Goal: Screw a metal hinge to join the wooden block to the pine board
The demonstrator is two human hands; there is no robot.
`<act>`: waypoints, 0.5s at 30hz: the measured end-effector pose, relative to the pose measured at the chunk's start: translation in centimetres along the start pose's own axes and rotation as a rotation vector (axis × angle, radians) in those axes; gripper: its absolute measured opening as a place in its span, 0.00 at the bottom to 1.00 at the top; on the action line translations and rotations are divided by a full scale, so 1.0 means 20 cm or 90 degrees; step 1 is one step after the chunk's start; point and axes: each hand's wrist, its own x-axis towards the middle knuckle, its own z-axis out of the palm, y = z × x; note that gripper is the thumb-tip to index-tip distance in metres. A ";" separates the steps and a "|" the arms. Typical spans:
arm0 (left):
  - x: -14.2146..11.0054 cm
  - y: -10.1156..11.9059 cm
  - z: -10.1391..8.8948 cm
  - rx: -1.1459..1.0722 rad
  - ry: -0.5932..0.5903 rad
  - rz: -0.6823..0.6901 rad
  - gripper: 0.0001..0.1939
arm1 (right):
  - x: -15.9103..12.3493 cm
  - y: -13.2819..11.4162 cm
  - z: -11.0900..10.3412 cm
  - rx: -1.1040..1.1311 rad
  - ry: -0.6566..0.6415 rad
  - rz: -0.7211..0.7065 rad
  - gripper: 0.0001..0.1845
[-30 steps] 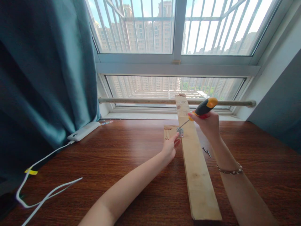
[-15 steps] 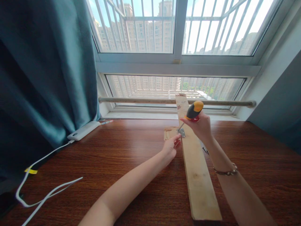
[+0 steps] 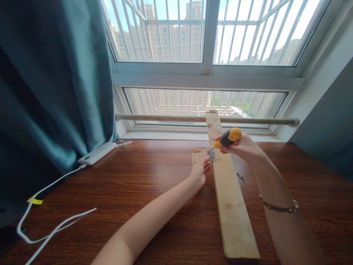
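Observation:
A screwdriver (image 3: 231, 137) with a yellow and black handle is gripped in my right hand (image 3: 244, 147). Its shaft slants down to the left, the tip at a small metal hinge (image 3: 211, 156). This hinge lies where a long wooden board (image 3: 230, 198) meets a short wooden block (image 3: 197, 155) on its left side. My left hand (image 3: 199, 171) has its thumb and fingers closed at the near edge of the hinge, by the board's side. Whether a screw sits under the tip is too small to tell.
Two screws (image 3: 242, 178) lie on the brown table (image 3: 154, 176) right of the board. A white power strip (image 3: 97, 154) with a white cable (image 3: 55, 232) is at the left, beside a blue curtain (image 3: 60, 73). A horizontal pipe (image 3: 165, 117) runs before the window, behind the board's far end.
My right hand has moved slightly right and down, and the screwdriver now leans flatter. Both screws on the table have come into fuller view. My left hand stays at the hinge.

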 end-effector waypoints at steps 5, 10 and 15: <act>-0.02 0.01 0.01 0.018 -0.011 0.002 0.07 | -0.01 0.00 0.02 -0.070 0.043 -0.018 0.18; -0.01 0.01 0.00 0.019 -0.003 -0.007 0.05 | 0.03 0.04 0.04 -0.343 0.267 -0.097 0.16; -0.02 0.01 0.00 0.028 -0.015 -0.012 0.05 | 0.04 0.07 0.03 -0.386 0.429 -0.121 0.22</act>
